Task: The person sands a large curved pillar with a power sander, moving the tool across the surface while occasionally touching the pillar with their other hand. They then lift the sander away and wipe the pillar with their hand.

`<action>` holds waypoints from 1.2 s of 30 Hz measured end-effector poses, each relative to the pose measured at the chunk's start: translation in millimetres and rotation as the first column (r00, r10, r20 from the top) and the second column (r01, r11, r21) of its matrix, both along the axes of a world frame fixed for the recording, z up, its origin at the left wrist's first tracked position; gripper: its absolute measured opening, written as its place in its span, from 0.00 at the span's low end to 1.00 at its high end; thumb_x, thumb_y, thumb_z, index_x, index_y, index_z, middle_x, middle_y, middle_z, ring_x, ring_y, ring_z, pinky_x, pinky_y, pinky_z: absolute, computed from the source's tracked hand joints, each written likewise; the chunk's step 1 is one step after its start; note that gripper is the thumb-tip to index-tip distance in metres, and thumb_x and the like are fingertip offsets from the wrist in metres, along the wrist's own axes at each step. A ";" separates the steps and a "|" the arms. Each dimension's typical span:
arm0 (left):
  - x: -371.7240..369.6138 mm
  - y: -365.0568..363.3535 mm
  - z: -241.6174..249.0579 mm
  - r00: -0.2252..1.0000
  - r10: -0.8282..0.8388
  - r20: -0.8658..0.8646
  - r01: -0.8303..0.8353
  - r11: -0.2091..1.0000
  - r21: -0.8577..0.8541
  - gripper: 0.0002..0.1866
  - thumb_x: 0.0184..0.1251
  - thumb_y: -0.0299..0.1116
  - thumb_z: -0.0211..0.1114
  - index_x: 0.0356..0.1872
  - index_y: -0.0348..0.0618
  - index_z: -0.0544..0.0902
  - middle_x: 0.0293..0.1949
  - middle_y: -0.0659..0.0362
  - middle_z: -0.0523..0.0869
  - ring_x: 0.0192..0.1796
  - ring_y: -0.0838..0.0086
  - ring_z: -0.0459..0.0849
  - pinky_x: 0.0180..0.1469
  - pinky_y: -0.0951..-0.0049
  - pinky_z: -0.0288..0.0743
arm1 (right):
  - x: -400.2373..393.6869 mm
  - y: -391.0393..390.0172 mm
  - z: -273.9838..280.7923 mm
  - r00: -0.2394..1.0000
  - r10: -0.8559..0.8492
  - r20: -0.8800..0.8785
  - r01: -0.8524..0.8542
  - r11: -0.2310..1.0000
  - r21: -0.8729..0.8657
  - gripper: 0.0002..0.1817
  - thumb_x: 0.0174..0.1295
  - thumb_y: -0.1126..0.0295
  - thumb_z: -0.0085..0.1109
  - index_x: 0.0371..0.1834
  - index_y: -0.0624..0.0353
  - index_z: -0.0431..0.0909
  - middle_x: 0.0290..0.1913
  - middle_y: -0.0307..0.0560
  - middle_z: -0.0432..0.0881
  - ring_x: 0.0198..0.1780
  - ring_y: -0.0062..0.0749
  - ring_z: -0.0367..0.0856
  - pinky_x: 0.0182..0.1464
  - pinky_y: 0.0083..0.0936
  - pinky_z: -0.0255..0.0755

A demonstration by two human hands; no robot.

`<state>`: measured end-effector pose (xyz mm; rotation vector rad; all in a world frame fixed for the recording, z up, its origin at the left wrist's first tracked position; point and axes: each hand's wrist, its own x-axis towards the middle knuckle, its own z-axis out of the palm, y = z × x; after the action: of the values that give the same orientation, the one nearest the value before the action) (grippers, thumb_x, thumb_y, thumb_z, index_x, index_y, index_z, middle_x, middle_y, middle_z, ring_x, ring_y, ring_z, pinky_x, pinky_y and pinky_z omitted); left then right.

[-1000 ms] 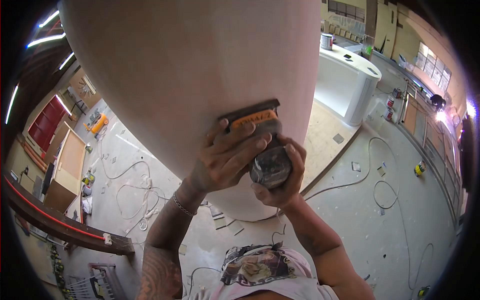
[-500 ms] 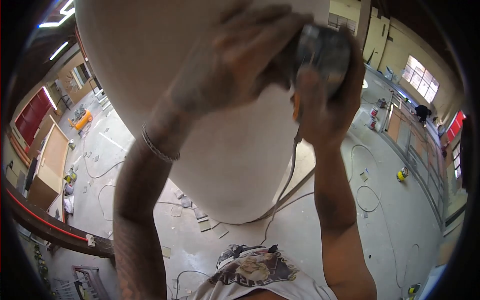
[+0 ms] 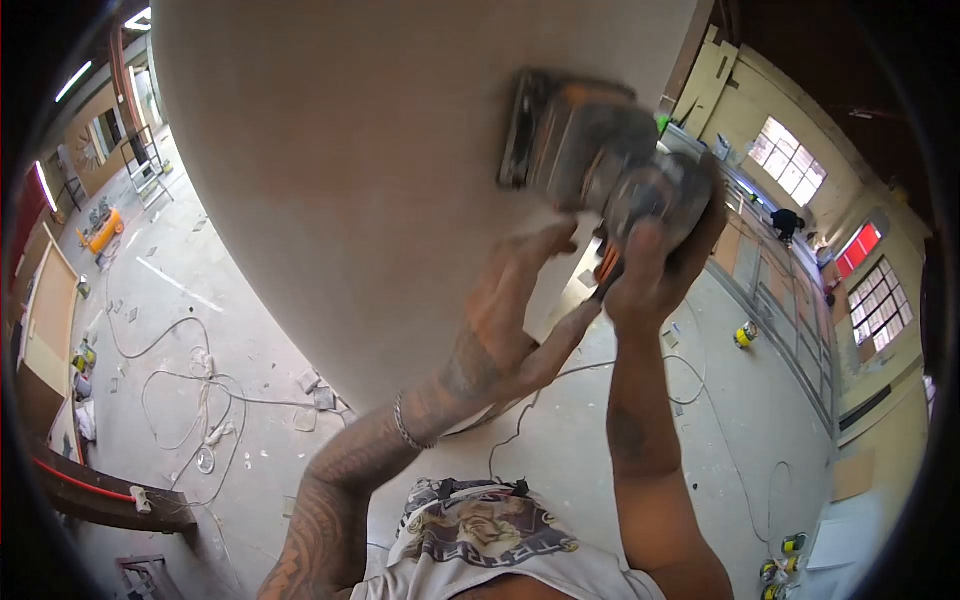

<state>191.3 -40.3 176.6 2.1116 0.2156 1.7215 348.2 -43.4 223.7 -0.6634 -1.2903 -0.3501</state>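
Observation:
My right hand (image 3: 655,275) is wrapped round the rear body of a dark electric sander (image 3: 590,140) with orange parts. The sander's flat pad is turned toward a large, smooth, pale curved surface (image 3: 340,150); whether it touches cannot be told. Just below the tool, my left hand (image 3: 510,310) is open, fingers apart and bent, holding nothing. Its fingertips are near the sander's underside. A power cord (image 3: 515,435) trails down behind my arms toward the floor.
Cables (image 3: 205,365) lie looped over the dusty floor at left. An orange compressor (image 3: 100,232) stands farther back. A yellow-labelled tin (image 3: 745,334) is at right, near metal frames (image 3: 790,330). Another person (image 3: 788,222) is bent over far off.
The sander has swung so that its pad shows at the left, facing the curved surface. My left hand has dropped from the upper surface to below the tool. The view has shifted right.

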 end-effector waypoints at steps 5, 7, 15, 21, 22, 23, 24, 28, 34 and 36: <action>-1.9 -5.9 -72.5 0.967 -0.227 0.116 0.254 0.906 -0.338 0.39 0.70 0.34 0.70 0.77 0.34 0.59 0.65 0.43 0.72 0.64 0.58 0.78 0.66 0.58 0.74 | -27.4 -17.7 -91.2 0.996 -0.046 -0.079 0.034 0.990 -0.138 0.53 0.64 0.39 0.61 0.76 0.74 0.50 0.65 0.60 0.67 0.65 0.44 0.71 0.66 0.38 0.69; -2.3 -11.5 -93.5 0.947 -0.225 0.228 0.301 0.865 -0.401 0.37 0.71 0.36 0.69 0.76 0.35 0.62 0.61 0.42 0.73 0.63 0.55 0.79 0.64 0.57 0.77 | -38.6 -21.8 -119.5 0.994 -0.007 -0.113 -0.014 0.983 -0.182 0.53 0.65 0.39 0.58 0.77 0.72 0.48 0.66 0.62 0.66 0.66 0.45 0.69 0.66 0.40 0.69; -35.6 -23.6 -80.9 0.987 -0.160 -0.014 0.144 0.919 -0.368 0.35 0.69 0.29 0.67 0.76 0.37 0.66 0.58 0.42 0.73 0.57 0.56 0.79 0.57 0.59 0.76 | -60.8 -26.6 -139.2 0.991 0.000 -0.131 -0.024 0.983 -0.180 0.47 0.71 0.39 0.47 0.78 0.68 0.49 0.68 0.63 0.65 0.66 0.45 0.69 0.68 0.42 0.66; -45.3 -3.5 19.7 0.996 0.037 0.081 -0.039 0.999 0.022 0.35 0.62 0.33 0.74 0.72 0.42 0.73 0.55 0.40 0.73 0.51 0.55 0.78 0.50 0.61 0.78 | -72.3 -20.5 -22.9 0.999 0.041 -0.032 -0.044 0.995 -0.090 0.44 0.74 0.38 0.42 0.78 0.65 0.52 0.65 0.56 0.70 0.63 0.40 0.75 0.63 0.35 0.73; -42.4 -1.5 34.5 0.991 0.027 0.132 -0.032 0.999 0.038 0.36 0.61 0.34 0.75 0.71 0.43 0.73 0.55 0.40 0.72 0.53 0.54 0.78 0.51 0.60 0.79 | -72.6 -16.1 -5.2 0.989 0.142 -0.043 -0.145 0.987 -0.065 0.43 0.74 0.38 0.41 0.79 0.62 0.51 0.65 0.56 0.70 0.64 0.41 0.76 0.63 0.36 0.74; -42.3 -1.9 48.0 0.989 0.061 0.137 -0.073 0.994 0.082 0.36 0.61 0.32 0.75 0.72 0.45 0.73 0.56 0.42 0.72 0.56 0.54 0.76 0.53 0.60 0.80 | -76.6 -13.4 8.7 0.968 0.246 -0.048 -0.248 0.968 -0.036 0.42 0.75 0.39 0.39 0.79 0.60 0.51 0.65 0.55 0.71 0.64 0.42 0.76 0.63 0.36 0.75; -44.4 -2.2 59.8 0.984 0.100 0.144 -0.118 0.985 0.126 0.37 0.61 0.30 0.75 0.73 0.47 0.72 0.58 0.43 0.73 0.59 0.55 0.74 0.55 0.61 0.80 | -85.9 -16.9 20.4 0.946 0.313 -0.081 -0.317 0.948 -0.038 0.41 0.75 0.39 0.39 0.79 0.58 0.50 0.65 0.56 0.71 0.65 0.43 0.76 0.64 0.37 0.76; -51.3 -7.3 54.2 0.982 0.175 0.073 -0.179 0.982 0.054 0.42 0.59 0.30 0.77 0.76 0.51 0.69 0.64 0.45 0.68 0.65 0.57 0.71 0.56 0.63 0.82 | -95.5 -20.9 12.9 0.910 0.409 -0.072 -0.415 0.905 -0.095 0.43 0.76 0.35 0.34 0.81 0.56 0.45 0.66 0.57 0.71 0.66 0.44 0.76 0.65 0.40 0.76; -57.8 -10.4 -42.3 0.945 0.328 0.024 -0.328 0.944 0.019 0.43 0.60 0.32 0.76 0.76 0.38 0.65 0.67 0.40 0.63 0.68 0.52 0.69 0.64 0.58 0.74 | -102.7 -36.3 -87.9 0.964 0.242 -0.114 -0.266 0.913 -0.308 0.49 0.74 0.32 0.25 0.79 0.69 0.49 0.72 0.63 0.58 0.74 0.51 0.60 0.74 0.43 0.57; -57.9 -15.7 -74.3 0.934 0.356 0.030 -0.357 0.933 0.043 0.42 0.66 0.37 0.74 0.77 0.39 0.63 0.68 0.40 0.64 0.71 0.50 0.67 0.67 0.55 0.71 | -105.6 -44.6 -113.5 0.969 0.233 -0.080 -0.246 0.896 -0.370 0.51 0.74 0.31 0.26 0.79 0.71 0.51 0.74 0.67 0.54 0.76 0.56 0.54 0.77 0.47 0.49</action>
<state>133.4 -55.9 102.4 2.1894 0.5901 1.9644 242.6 -88.0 110.1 -0.8182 -1.4033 0.1195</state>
